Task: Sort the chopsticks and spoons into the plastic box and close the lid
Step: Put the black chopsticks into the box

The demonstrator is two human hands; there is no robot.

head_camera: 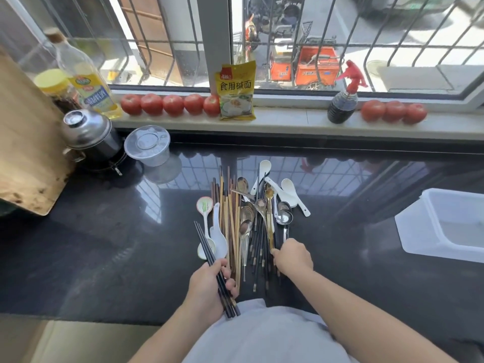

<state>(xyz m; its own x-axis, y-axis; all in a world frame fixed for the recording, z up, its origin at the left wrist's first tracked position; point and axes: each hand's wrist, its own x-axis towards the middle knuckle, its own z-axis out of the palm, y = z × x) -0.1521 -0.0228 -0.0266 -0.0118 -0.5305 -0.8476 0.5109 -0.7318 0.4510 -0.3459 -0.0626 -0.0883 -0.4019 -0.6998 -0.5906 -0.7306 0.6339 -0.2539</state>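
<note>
1. The pile of chopsticks and spoons (248, 221) lies on the dark bench (104, 244), straight ahead of the person; wooden and black chopsticks run lengthwise, with metal and white ceramic spoons mixed through them.
2. The left hand (209, 286), at the near left edge of the pile, has its grip curled round a small bundle of black chopsticks (213, 265), lifted at a slant.
3. The right hand (293, 256), at the near right edge of the pile, reaches into the stick ends with bent fingers; whether it has hold of anything I cannot tell.
4. The plastic box (450, 226) sits well to the right of the pile, open and seemingly empty; no lid for it shows.
5. Judged from this, sorting has barely begun: nearly everything awaits moving, and closing remains.
6. Beyond the pile, a windowsill (288, 124) carries tomatoes (170, 104).
</note>
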